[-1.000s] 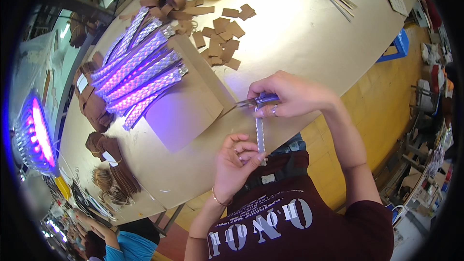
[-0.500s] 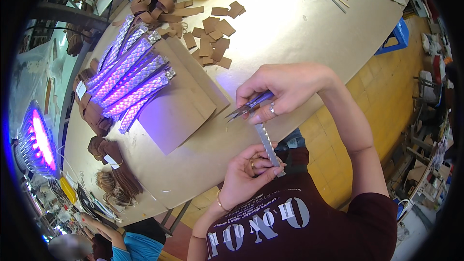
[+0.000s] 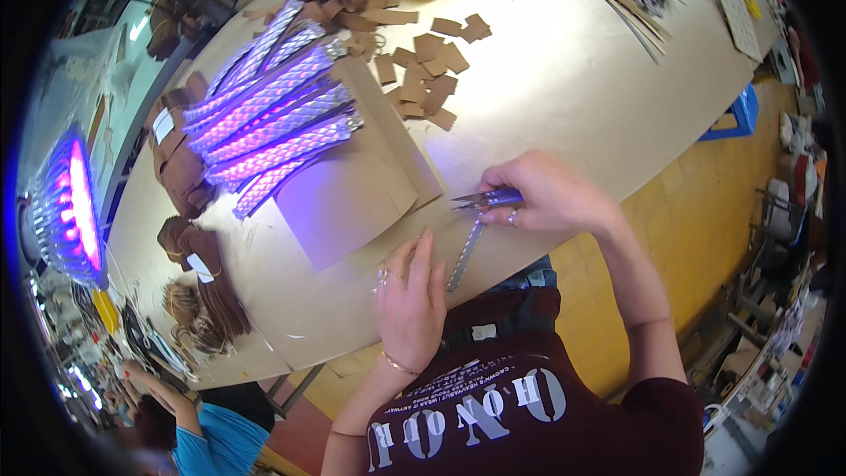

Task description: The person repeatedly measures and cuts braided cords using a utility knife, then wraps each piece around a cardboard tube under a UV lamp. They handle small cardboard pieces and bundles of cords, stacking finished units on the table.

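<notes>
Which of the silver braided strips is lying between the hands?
The single braided strip at the near table edge, below the right hand; the others are bundled far left, under purple light.

Pale worktable, centre; yellow-orange floor, three o'clock; glowing purple lamp, nine o'clock; cluttered shelving, four o'clock.

Silver braided strip lies diagonal at table edge; blue-handled snips touch its top end.
</notes>
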